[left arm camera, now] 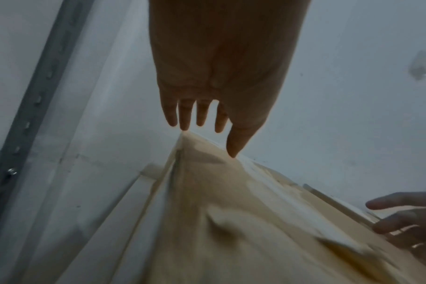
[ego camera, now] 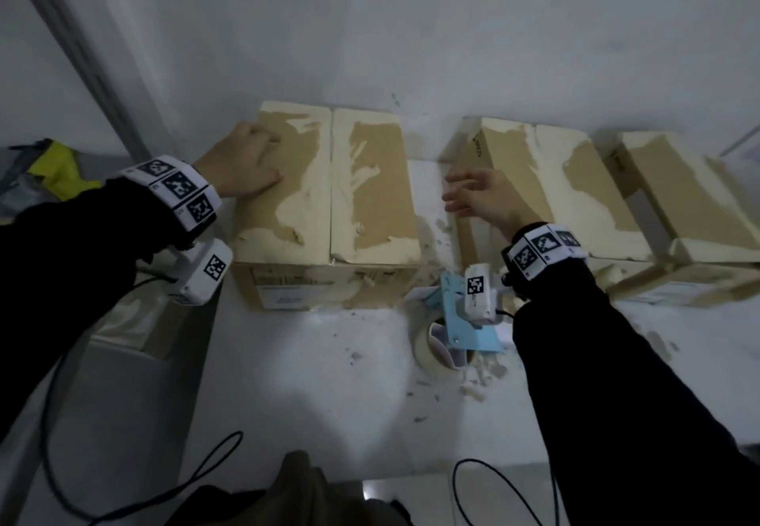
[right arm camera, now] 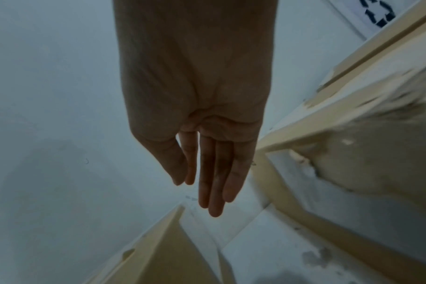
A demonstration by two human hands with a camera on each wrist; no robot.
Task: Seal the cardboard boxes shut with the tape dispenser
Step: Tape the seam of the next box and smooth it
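Note:
Three cardboard boxes covered in torn pale tape stand in a row against the white wall. My left hand [ego camera: 251, 163] lies flat with straight fingers on the left flap of the left box [ego camera: 329, 196], whose flaps are down; in the left wrist view the left hand [left arm camera: 202, 123] reaches toward the far corner of the left box [left arm camera: 231, 221]. My right hand [ego camera: 473, 194] hovers open, fingers straight, in the gap between the left box and the middle box [ego camera: 555, 192]. The blue tape dispenser [ego camera: 456, 328] lies on the table under my right wrist, held by no hand.
The third box [ego camera: 691, 196] stands at the far right. Scraps of torn tape litter the white table [ego camera: 329, 381] round the dispenser. A grey metal upright [ego camera: 82, 44] and a yellow object [ego camera: 61, 167] are at the left. Black cables trail near the front edge.

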